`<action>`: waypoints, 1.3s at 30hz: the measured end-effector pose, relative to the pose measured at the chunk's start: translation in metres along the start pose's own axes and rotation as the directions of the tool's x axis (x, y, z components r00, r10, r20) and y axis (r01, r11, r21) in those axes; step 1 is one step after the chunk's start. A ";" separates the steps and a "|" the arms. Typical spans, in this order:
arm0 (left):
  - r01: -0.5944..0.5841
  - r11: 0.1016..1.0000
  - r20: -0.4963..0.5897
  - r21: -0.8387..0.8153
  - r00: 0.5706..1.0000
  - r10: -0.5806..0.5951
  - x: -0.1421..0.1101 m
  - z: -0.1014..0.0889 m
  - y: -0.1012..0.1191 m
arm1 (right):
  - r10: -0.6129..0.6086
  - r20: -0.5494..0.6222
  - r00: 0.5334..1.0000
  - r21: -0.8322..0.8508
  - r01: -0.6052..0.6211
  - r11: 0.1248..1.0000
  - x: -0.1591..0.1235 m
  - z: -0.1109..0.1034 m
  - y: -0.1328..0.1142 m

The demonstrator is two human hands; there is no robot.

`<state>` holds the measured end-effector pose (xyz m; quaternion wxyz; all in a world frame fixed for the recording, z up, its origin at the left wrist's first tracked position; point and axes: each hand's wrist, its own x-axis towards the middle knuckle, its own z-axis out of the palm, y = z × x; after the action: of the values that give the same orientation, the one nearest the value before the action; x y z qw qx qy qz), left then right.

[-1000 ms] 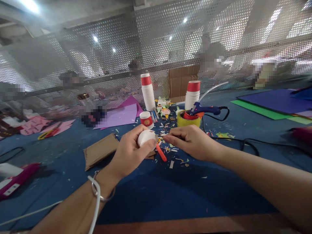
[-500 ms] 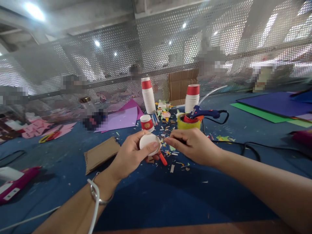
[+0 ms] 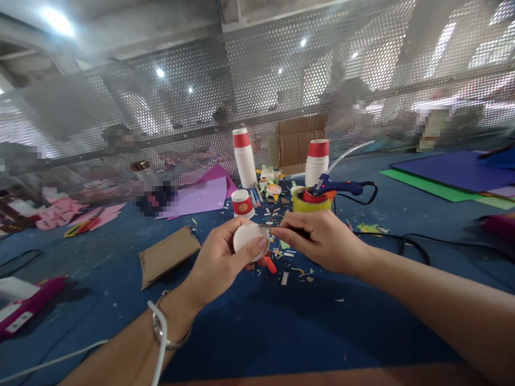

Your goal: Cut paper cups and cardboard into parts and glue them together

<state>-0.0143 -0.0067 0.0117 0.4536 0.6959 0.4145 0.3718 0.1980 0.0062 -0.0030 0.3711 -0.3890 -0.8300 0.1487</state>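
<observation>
My left hand [image 3: 225, 249] is closed round a round white paper piece [image 3: 246, 239] that looks like the cut-off bottom of a paper cup, with the thumb pressed on its flat face. To its right, my right hand [image 3: 317, 238] pinches a thin tool [image 3: 275, 229] whose narrow tip reaches the edge of the white piece. Most of that tool is hidden in my fingers, so its kind cannot be made out. Below the white piece lies an orange-red object [image 3: 270, 265], partly hidden. Just behind my hands stands an upturned red and white paper cup [image 3: 242, 203].
Paper scraps [image 3: 285, 277] litter the blue table. Behind are two cup stacks [image 3: 244, 161] [image 3: 317, 163] and a blue glue gun [image 3: 338, 186] on a yellow tape roll [image 3: 300, 202]. Cardboard [image 3: 169, 257] lies left, coloured sheets [image 3: 438, 171] right. A black cable [image 3: 450, 242] crosses the right side.
My left hand has moved slightly right with the white piece, bringing its edge up to the thin tool. The orange-red object is more covered. My right hand has barely moved.
</observation>
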 end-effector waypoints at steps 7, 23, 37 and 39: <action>-0.015 1.000 -0.002 0.008 1.000 0.015 -0.002 0.001 0.001 | 0.011 -0.024 1.000 0.021 -0.010 1.000 -0.001 -0.001 -0.002; -0.102 0.945 -0.055 0.311 0.991 0.125 -0.006 0.004 0.006 | 0.183 0.086 0.979 0.408 -0.203 0.890 0.003 0.007 -0.002; -0.061 0.986 0.092 0.153 0.995 0.047 0.000 0.003 0.001 | 0.192 0.249 0.949 0.643 -0.310 0.700 0.001 0.006 -0.006; -0.019 0.996 0.112 0.087 0.994 0.009 0.001 0.001 0.001 | 0.181 0.277 0.944 0.682 -0.325 0.655 0.000 0.007 -0.005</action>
<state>-0.0127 -0.0060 0.0122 0.4424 0.7378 0.3995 0.3169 0.1900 0.0029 -0.0051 0.3904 -0.3091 -0.6729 0.5471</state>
